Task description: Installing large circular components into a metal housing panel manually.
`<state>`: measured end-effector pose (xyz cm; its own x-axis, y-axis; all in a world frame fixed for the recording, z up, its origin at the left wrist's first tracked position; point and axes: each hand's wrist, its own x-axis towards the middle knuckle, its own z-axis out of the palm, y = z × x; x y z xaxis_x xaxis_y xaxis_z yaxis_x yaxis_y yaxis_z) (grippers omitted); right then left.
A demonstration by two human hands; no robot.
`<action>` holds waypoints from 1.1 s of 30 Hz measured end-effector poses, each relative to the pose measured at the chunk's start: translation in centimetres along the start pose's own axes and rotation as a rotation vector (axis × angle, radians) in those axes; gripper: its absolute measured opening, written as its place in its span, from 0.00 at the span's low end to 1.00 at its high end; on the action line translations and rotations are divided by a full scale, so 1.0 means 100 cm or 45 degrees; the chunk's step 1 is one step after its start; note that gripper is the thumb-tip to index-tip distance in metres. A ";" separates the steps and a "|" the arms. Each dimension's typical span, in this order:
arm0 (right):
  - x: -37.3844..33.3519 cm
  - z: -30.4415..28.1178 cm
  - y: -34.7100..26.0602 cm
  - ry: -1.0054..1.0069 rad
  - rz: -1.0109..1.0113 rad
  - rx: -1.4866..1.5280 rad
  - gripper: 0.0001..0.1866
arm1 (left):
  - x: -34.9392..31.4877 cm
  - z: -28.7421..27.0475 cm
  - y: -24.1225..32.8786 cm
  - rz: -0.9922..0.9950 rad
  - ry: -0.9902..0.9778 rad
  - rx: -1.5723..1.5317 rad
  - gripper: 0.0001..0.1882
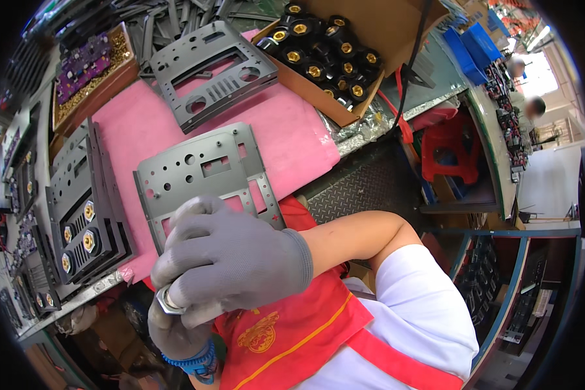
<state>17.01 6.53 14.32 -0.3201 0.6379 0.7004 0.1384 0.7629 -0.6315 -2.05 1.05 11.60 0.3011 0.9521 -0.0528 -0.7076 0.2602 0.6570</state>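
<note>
Fingers of my gray-gloved right hand (237,260) are curling together and pinching a silver nut (165,303), just above my left hand (174,335). Honestly can't make out how the left one is gripping, since the right is covering most of it. That nut is sitting on the near side of a gray metal panel (208,140), which is lying on a pink sheet (120,123). Another panel (195,64) is resting farther away. Over on the left, stacked panels (71,188) are leaning together, and a cardboard box (340,114) of black knobs (315,69) is standing far right.
</note>
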 end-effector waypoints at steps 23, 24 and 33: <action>-0.035 -0.008 0.010 -0.490 0.572 -0.406 0.14 | -0.034 -0.059 -0.061 -0.432 0.096 -0.321 0.37; -0.035 -0.010 0.008 -0.548 0.579 -0.339 0.14 | -0.045 -0.073 -0.065 -0.546 0.227 -0.232 0.41; -0.034 -0.012 0.014 -0.616 0.569 -0.270 0.14 | -0.038 -0.059 -0.053 -0.643 0.243 -0.151 0.43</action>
<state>19.37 5.53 11.48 -0.5650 0.8149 0.1294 0.5192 0.4731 -0.7118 -3.21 -3.00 3.92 0.5085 0.7135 -0.4820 -0.5755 0.6980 0.4262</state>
